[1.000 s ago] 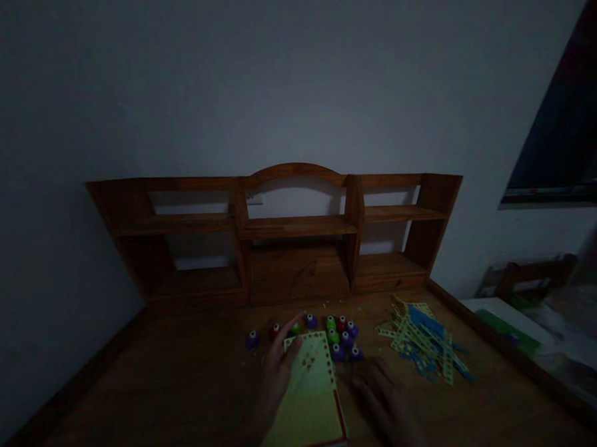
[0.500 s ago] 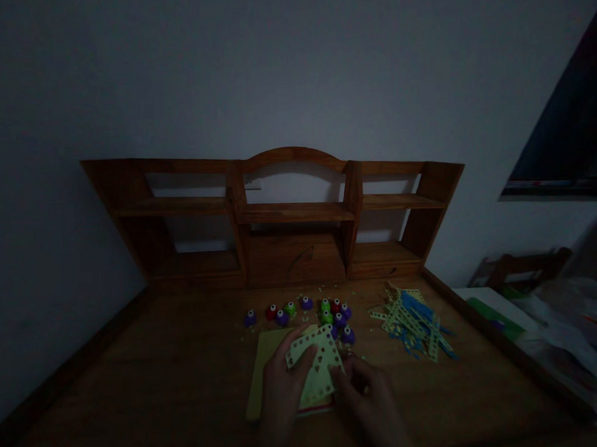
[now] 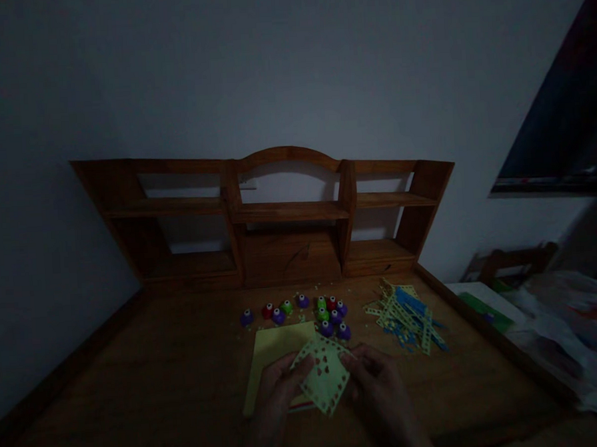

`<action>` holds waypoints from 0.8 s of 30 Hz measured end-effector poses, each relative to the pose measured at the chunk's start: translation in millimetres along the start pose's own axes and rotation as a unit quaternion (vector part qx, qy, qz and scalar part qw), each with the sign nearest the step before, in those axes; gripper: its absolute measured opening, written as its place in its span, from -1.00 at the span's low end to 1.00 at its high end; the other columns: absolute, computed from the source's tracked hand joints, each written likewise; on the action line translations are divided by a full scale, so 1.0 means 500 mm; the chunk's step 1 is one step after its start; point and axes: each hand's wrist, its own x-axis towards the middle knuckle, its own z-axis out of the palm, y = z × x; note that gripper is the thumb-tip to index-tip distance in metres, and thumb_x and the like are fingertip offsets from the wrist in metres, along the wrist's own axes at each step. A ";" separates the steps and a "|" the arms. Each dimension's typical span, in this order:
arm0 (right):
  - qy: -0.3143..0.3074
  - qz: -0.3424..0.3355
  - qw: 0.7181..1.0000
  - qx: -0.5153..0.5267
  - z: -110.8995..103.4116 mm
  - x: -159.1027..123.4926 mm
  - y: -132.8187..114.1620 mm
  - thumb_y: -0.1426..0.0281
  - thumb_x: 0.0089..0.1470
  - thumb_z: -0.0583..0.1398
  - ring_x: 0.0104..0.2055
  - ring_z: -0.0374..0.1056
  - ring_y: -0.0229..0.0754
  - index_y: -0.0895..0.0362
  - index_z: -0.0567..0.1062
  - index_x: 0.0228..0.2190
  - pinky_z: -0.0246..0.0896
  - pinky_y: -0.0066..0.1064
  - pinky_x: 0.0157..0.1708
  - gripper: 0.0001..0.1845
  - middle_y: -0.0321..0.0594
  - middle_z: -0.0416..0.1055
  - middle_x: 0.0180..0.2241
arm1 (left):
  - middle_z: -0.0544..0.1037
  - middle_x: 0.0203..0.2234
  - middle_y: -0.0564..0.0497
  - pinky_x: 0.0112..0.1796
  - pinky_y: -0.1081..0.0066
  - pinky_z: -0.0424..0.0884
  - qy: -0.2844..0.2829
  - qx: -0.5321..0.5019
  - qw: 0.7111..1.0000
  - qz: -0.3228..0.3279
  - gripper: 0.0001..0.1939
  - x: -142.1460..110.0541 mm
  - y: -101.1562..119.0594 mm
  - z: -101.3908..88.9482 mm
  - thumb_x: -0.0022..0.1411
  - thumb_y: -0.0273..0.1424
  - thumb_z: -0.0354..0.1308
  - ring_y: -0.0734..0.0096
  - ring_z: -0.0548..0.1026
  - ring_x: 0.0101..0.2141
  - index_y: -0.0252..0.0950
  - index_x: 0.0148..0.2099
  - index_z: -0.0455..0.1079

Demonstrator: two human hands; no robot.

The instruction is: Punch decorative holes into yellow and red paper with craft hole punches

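Note:
Both my hands hold a pale green square of paper [image 3: 327, 383] with rows of heart-shaped holes along its edges and in its middle. It is turned so that one corner points down. My left hand [image 3: 283, 383] pinches its left side, thumb on top. At the right corner, my right hand [image 3: 367, 373] grips it between thumb and fingers. Beneath, partly covered, lies a stack of yellowish paper sheets [image 3: 275, 348] with a reddish edge at the bottom. Just beyond stand several small rounded purple, red and green pieces with white round tops, among them a purple piece [image 3: 344, 331].
Right of my hands lies a pile of punched yellow and blue paper strips [image 3: 408, 314]. Tiny paper bits are scattered around the coloured pieces. A wooden shelf unit [image 3: 288, 213] stands along the back of the desk [image 3: 186, 363]. Plastic bags [image 3: 574, 329] lie beyond the right edge.
The punched paper has turned, a corner now pointing down, and more of its middle holes show. My right hand has shifted up to its right corner. The view has shifted slightly.

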 end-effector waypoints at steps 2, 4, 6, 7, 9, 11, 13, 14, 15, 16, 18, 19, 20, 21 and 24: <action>0.000 0.004 1.000 0.010 -0.009 -0.001 -0.001 0.06 0.02 0.21 -0.63 0.16 -0.30 0.15 0.43 -0.52 0.03 -0.50 -0.61 -0.61 -0.34 0.31 -0.66 | 0.60 -0.26 -0.22 -0.19 0.26 0.46 0.011 -0.027 0.999 -0.014 -0.57 -0.002 -0.004 -0.004 0.01 -0.18 0.30 0.10 0.56 -0.24 -0.44 -0.17 0.53; 0.024 -0.009 1.000 -0.001 -0.029 -0.002 -0.013 0.08 0.02 0.21 -0.62 0.18 -0.29 0.15 0.43 -0.54 0.05 -0.50 -0.59 -0.62 -0.34 0.31 -0.66 | 0.60 -0.24 -0.22 -0.14 0.23 0.45 0.037 -0.041 0.998 -0.023 -0.58 -0.005 -0.003 -0.013 -0.04 -0.18 0.33 0.07 0.55 -0.20 -0.42 -0.21 0.53; 0.081 -0.035 0.995 -0.035 -0.065 -0.001 -0.034 0.08 0.01 0.22 -0.58 0.22 -0.27 0.15 0.43 -0.57 0.10 -0.49 -0.55 -0.61 -0.33 0.31 -0.65 | 0.60 -0.23 -0.25 -0.10 0.19 0.43 0.051 -0.040 0.998 -0.021 -0.56 -0.007 0.004 -0.030 -0.07 -0.17 0.34 0.04 0.55 -0.18 -0.42 -0.23 0.53; 0.116 -0.046 0.991 -0.055 -0.090 0.000 -0.045 0.08 -0.02 0.24 -0.55 0.24 -0.25 0.15 0.43 -0.57 0.12 -0.48 -0.53 -0.62 -0.32 0.32 -0.64 | 0.60 -0.24 -0.25 -0.09 0.17 0.43 0.051 -0.035 0.998 -0.017 -0.55 -0.009 0.008 -0.041 -0.07 -0.15 0.33 0.02 0.55 -0.17 -0.41 -0.23 0.53; 0.187 -0.045 0.977 -0.095 -0.154 0.003 -0.064 0.07 -0.04 0.25 -0.55 0.24 -0.23 0.16 0.45 -0.57 0.12 -0.47 -0.53 -0.61 -0.32 0.31 -0.65 | 0.61 -0.29 -0.25 -0.12 0.13 0.44 0.063 -0.015 0.998 -0.014 -0.52 -0.015 0.018 -0.067 -0.09 -0.08 0.31 0.00 0.56 -0.22 -0.39 -0.25 0.53; 0.255 -0.064 0.955 -0.135 -0.227 0.005 -0.080 0.07 -0.02 0.23 -0.52 0.26 -0.22 0.16 0.49 -0.51 0.14 -0.46 -0.50 -0.62 -0.30 0.34 -0.63 | 0.62 -0.38 -0.24 -0.19 0.09 0.46 0.055 0.006 0.998 -0.036 -0.50 -0.023 0.022 -0.095 -0.19 -0.05 0.32 -0.04 0.57 -0.30 -0.37 -0.32 0.54; 0.347 -0.073 0.922 -0.157 -0.298 0.008 -0.092 0.07 -0.07 0.27 -0.47 0.32 -0.17 0.16 0.54 -0.39 0.18 -0.44 -0.47 -0.61 -0.27 0.41 -0.55 | 0.62 -0.34 -0.23 -0.17 0.11 0.46 0.083 0.011 0.996 -0.008 -0.51 -0.032 0.018 -0.123 -0.13 -0.04 0.25 -0.03 0.57 -0.28 -0.36 -0.29 0.53; 0.389 -0.082 0.903 -0.160 -0.330 0.011 -0.097 0.06 -0.09 0.28 -0.46 0.34 -0.15 0.16 0.54 -0.33 0.19 -0.41 -0.46 -0.57 -0.25 0.43 -0.54 | 0.62 -0.35 -0.23 -0.18 0.11 0.46 0.091 0.012 0.996 -0.007 -0.52 -0.036 0.014 -0.135 -0.13 -0.05 0.25 -0.03 0.56 -0.28 -0.36 -0.30 0.52; 0.414 -0.090 0.892 -0.159 -0.358 0.015 -0.103 0.06 -0.11 0.29 -0.47 0.34 -0.14 0.17 0.54 -0.28 0.21 -0.39 -0.45 -0.54 -0.25 0.43 -0.55 | 0.61 -0.39 -0.23 -0.20 0.10 0.46 0.108 0.009 0.994 -0.005 -0.52 -0.041 0.009 -0.145 -0.15 -0.04 0.24 -0.04 0.56 -0.31 -0.37 -0.34 0.52; 0.422 -0.100 0.888 -0.153 -0.383 0.021 -0.108 0.06 -0.11 0.29 -0.46 0.35 -0.14 0.17 0.54 -0.25 0.23 -0.38 -0.44 -0.51 -0.23 0.43 -0.53 | 0.61 -0.42 -0.23 -0.22 0.10 0.47 0.132 -0.002 0.991 -0.005 -0.52 -0.044 0.004 -0.153 -0.16 -0.02 0.23 -0.04 0.55 -0.34 -0.37 -0.37 0.51; 0.437 -0.098 0.885 -0.124 -0.421 0.041 -0.116 0.05 -0.16 0.31 -0.49 0.36 -0.13 0.17 0.53 -0.20 0.25 -0.37 -0.49 -0.45 -0.18 0.45 -0.50 | 0.59 -0.49 -0.22 -0.28 0.12 0.48 0.168 -0.029 0.985 -0.010 -0.52 -0.051 -0.002 -0.161 -0.20 -0.01 0.23 0.00 0.54 -0.40 -0.36 -0.42 0.49; 0.437 -0.087 0.888 -0.116 -0.436 0.054 -0.118 0.04 -0.18 0.32 -0.50 0.35 -0.14 0.16 0.53 -0.19 0.24 -0.37 -0.53 -0.43 -0.17 0.46 -0.48 | 0.58 -0.52 -0.20 -0.30 0.15 0.48 0.184 -0.040 0.982 -0.010 -0.53 -0.055 -0.002 -0.161 -0.21 -0.01 0.24 0.04 0.53 -0.42 -0.36 -0.44 0.48; 0.429 -0.076 0.893 -0.113 -0.447 0.070 -0.117 0.04 -0.20 0.32 -0.52 0.35 -0.14 0.16 0.52 -0.19 0.23 -0.37 -0.55 -0.42 -0.16 0.47 -0.48 | 0.57 -0.54 -0.18 -0.33 0.19 0.48 0.194 -0.047 0.980 -0.011 -0.54 -0.058 0.001 -0.159 -0.21 -0.02 0.24 0.08 0.52 -0.45 -0.36 -0.45 0.48; 0.420 -0.074 0.897 -0.121 -0.456 0.088 -0.114 0.03 -0.21 0.32 -0.53 0.35 -0.15 0.16 0.53 -0.20 0.23 -0.38 -0.56 -0.42 -0.16 0.47 -0.49 | 0.56 -0.56 -0.17 -0.35 0.21 0.48 0.202 -0.052 0.978 -0.011 -0.55 -0.060 0.004 -0.156 -0.22 -0.03 0.25 0.11 0.51 -0.47 -0.36 -0.46 0.48; 0.311 -0.073 0.923 -0.213 -0.470 0.143 -0.089 0.01 -0.19 0.29 -0.55 0.36 -0.13 0.19 0.54 -0.31 0.26 -0.35 -0.52 -0.47 -0.16 0.46 -0.58 | 0.54 -0.58 -0.15 -0.42 0.25 0.48 0.206 -0.069 0.976 -0.004 -0.55 -0.064 0.013 -0.149 -0.26 -0.03 0.28 0.18 0.49 -0.52 -0.35 -0.50 0.46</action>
